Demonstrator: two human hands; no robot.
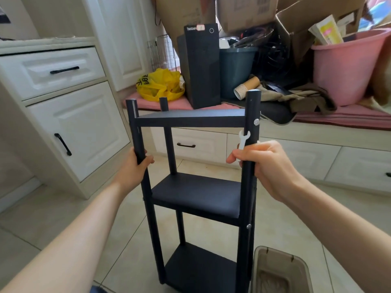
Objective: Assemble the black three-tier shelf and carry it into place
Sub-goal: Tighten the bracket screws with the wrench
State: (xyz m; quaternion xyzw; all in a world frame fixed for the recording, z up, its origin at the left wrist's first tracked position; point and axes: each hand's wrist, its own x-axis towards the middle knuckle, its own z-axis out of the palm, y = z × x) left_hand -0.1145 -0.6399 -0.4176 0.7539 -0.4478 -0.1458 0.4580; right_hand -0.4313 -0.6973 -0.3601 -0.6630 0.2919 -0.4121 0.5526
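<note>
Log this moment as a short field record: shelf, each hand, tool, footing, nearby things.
shelf: black three-tier shelf, upright, all three boards fitted between the posts
left hand: left hand grips the left front post below the top board
right hand: right hand grips the right front post, holding the white wrench against it
footing: cannot tell whether the feet touch the tiled floor
nearby: translucent bin at lower right; white cabinet to the left

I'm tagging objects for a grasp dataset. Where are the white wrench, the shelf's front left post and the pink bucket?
white wrench (242,142), head view, on its shank.
front left post (136,136), head view, on its upper stretch.
pink bucket (342,70), head view, on its outer wall.
</note>
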